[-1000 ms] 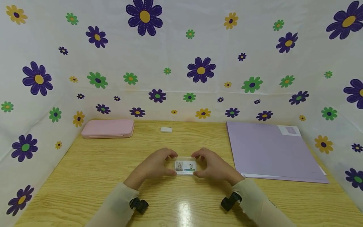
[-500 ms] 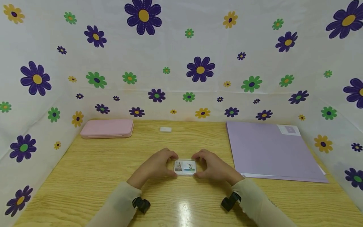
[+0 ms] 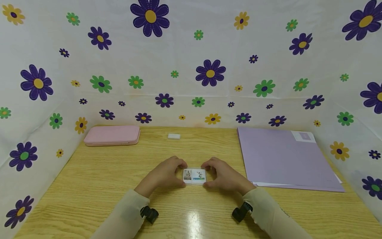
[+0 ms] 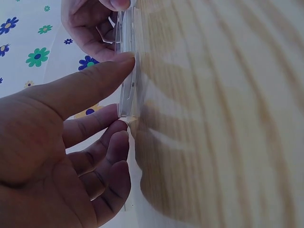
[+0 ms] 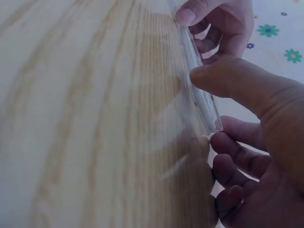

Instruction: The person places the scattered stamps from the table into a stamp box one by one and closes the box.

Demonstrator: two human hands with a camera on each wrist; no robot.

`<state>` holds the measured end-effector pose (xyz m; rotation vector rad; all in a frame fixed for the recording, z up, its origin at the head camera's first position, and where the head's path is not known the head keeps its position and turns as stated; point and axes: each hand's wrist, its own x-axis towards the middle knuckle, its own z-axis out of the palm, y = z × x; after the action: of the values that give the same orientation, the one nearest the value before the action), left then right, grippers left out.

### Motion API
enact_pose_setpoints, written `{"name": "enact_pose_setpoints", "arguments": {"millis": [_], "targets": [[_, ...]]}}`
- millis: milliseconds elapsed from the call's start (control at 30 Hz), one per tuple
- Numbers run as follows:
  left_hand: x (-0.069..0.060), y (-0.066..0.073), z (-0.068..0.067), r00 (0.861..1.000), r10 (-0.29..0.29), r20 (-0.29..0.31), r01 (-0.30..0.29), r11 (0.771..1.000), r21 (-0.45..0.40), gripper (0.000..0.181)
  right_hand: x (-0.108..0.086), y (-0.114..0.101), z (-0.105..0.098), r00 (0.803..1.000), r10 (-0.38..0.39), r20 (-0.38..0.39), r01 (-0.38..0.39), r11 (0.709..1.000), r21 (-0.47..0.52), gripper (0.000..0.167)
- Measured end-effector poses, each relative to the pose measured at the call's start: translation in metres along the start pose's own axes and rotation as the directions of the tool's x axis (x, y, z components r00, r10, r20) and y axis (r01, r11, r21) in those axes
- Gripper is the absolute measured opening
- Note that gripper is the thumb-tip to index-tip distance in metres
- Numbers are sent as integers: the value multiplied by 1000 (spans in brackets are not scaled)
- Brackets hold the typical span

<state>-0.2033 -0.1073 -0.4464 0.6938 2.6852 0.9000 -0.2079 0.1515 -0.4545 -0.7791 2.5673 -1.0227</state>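
A small clear plastic case (image 3: 194, 176) lies on the wooden table in front of me, with a white card inside it printed with a brown picture and a panda. My left hand (image 3: 167, 173) pinches its left end between thumb and fingers. At the right end, my right hand (image 3: 224, 175) holds it the same way. Seen edge-on in the left wrist view, the case (image 4: 127, 90) sits low against the tabletop, the left thumb on its near edge. The right wrist view shows the right thumb on the near edge of the case (image 5: 206, 111) too.
A pink pencil case (image 3: 112, 135) lies at the back left of the table (image 3: 98, 179). Near the back middle is a small white block (image 3: 174, 136), perhaps an eraser. A purple folder (image 3: 286, 159) with papers under it covers the right side. Flowered cloth (image 3: 185, 59) surrounds the table.
The clear upper part, which stood slightly raised beyond the card's far edge a second ago, has come down flat over the card. Both hands have stayed nearly in place at the two ends.
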Motion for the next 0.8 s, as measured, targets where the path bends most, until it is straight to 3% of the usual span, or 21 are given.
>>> {"name": "enact_pose_setpoints", "arguments": {"millis": [400,633,800], "targets": [[-1,4,-1,999,-32,17,32,999,-15,53,-1,2,-2,1000,22,12,-22,1000,-5,50],[1,6,0,997,-76,15,75,996,57,51,0,0,-1,998,57,8,-57,998,2,48],[2,7,-1,995,-95,21,94,994,48,50,1,-2,-3,997,71,21,-71,997,-15,53]]}}
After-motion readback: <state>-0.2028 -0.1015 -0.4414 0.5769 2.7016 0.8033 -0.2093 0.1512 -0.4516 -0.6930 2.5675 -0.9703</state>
